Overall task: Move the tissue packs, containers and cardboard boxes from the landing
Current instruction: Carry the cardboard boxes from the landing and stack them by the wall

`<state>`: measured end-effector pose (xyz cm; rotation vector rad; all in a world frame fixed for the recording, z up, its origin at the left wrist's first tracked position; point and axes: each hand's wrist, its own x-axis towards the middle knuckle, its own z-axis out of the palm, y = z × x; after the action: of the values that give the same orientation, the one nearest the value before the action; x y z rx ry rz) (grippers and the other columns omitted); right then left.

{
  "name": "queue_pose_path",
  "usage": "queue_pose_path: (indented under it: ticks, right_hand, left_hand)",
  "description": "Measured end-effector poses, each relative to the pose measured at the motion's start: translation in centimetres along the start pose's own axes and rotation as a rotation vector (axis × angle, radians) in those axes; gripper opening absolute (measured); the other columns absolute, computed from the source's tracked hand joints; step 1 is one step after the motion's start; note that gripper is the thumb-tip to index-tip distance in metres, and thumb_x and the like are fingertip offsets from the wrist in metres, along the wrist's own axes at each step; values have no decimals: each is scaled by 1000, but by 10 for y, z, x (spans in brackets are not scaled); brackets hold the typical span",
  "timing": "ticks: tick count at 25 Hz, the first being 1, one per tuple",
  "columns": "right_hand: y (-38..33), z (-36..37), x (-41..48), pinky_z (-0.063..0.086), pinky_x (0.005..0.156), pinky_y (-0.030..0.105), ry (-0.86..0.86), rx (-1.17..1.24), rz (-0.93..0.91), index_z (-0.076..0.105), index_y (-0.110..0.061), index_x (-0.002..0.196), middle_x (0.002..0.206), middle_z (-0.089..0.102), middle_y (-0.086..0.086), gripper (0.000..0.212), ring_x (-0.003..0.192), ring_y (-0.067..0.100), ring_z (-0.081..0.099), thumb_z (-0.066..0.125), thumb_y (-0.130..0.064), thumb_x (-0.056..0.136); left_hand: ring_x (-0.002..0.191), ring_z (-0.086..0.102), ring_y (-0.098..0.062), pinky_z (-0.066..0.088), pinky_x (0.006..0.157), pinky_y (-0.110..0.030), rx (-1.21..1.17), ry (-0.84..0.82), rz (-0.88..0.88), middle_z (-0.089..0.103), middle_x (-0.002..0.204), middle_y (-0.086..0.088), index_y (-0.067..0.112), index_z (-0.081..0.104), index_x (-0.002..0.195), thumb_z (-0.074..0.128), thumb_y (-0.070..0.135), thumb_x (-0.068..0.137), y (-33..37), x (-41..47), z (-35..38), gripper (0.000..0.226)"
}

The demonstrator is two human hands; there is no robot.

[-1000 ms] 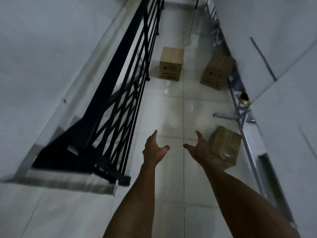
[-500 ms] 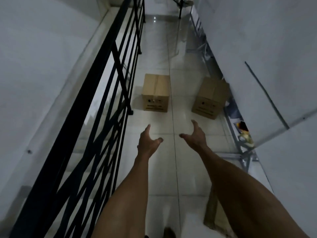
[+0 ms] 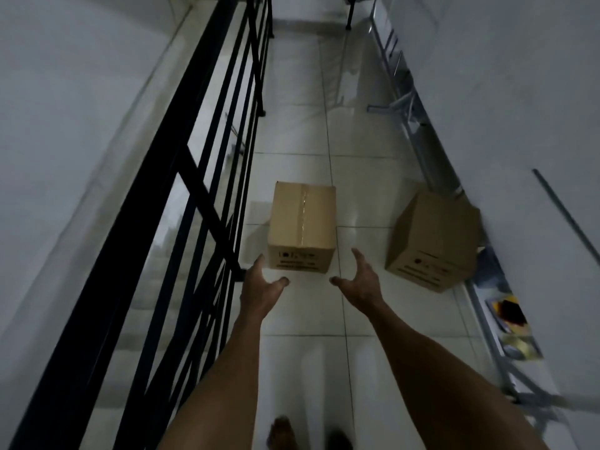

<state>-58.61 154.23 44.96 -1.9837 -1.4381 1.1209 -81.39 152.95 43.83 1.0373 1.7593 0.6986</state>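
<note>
Grip apart, empty, on my left hand (image 3: 260,290) and right hand (image 3: 363,283), near the taped cardboard box (image 3: 302,219).

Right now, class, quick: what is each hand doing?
Left hand: open, holding nothing, short of the box.
Right hand: open, holding nothing.

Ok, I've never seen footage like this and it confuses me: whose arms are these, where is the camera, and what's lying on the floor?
No machine here. A person wears a wide-angle camera on the head, looking forward and down, so the bare arms are their own. The left hand and right hand are open, reaching forward, holding nothing. On the tiled floor stand two cardboard boxes: a taped box just beyond the hands, beside the black railing, and a second box near the right wall by a metal rack.
</note>
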Motion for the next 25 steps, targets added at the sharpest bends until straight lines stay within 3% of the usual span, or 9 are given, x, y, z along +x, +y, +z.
queue_pose_path:
  ticks: [5, 8, 12, 15, 17, 20, 23, 25]
  right_hand:
    - [13, 35, 165, 37, 106, 45, -64, -5, 31, 17, -24, 156, 152, 36, 13, 97, 136, 35, 38, 77, -34, 81]
    - [46, 65, 278, 39, 104, 41, -91, -17, 67, 16, -25, 156, 151, 36, 12, 96, 135, 35, 39, 76, -35, 81]
    - [96, 102, 407, 45, 104, 47, -115, -30, 148, 17, -28, 155, 152, 36, 10, 97, 133, 34, 42, 77, -38, 78]
    - [136, 131, 486, 45, 102, 44, -119, -55, 133, 15, -28, 156, 151, 37, 9, 99, 131, 33, 44, 74, -43, 78]
    - [156, 145, 519, 47, 99, 45, -134, -33, 142, 10, -29, 156, 152, 35, 9, 104, 130, 33, 44, 70, -49, 74]
    - [178, 161, 540, 41, 106, 46, -125, 34, 88, 4, -32, 156, 160, 22, 0, 106, 140, 30, 34, 63, -55, 71]
    - [193, 171, 550, 41, 108, 43, -92, 86, 64, 5, -42, 154, 156, 15, -17, 98, 142, 28, 31, 72, -43, 83]
    - [198, 174, 552, 45, 105, 41, -69, 74, 54, 6, -42, 154, 157, 15, -17, 99, 139, 26, 34, 74, -39, 83]
  left_hand:
    - [135, 42, -24, 40, 108, -43, 21, -2, -10, 39, 151, -2, 26, 30, 152, 77, 33, 78, 7, 166, 21, 88]
    - [121, 47, -16, 41, 97, -30, 55, -2, -22, 45, 139, 3, 20, 34, 150, 74, 21, 82, -9, 275, 51, 79]
    - [134, 42, -25, 39, 107, -36, 133, -1, -155, 38, 152, -4, 27, 26, 154, 75, 29, 81, -46, 406, 96, 88]
    - [128, 45, -19, 39, 97, -29, 171, 1, -193, 37, 152, -5, 29, 24, 155, 77, 26, 82, -76, 490, 123, 90]
    - [129, 44, -18, 38, 99, -29, 190, -4, -176, 35, 154, -4, 34, 19, 155, 77, 25, 82, -100, 528, 134, 93]
    - [140, 36, -25, 34, 113, -43, 212, -53, -157, 29, 158, -3, 45, 9, 154, 73, 40, 85, -127, 559, 142, 94]
    - [140, 37, -25, 37, 112, -49, 174, -115, -178, 25, 160, 1, 55, 0, 149, 67, 54, 84, -135, 575, 151, 94]
    - [137, 42, -26, 39, 111, -48, 200, -79, -158, 29, 159, 1, 56, -3, 149, 68, 53, 84, -134, 575, 157, 96]
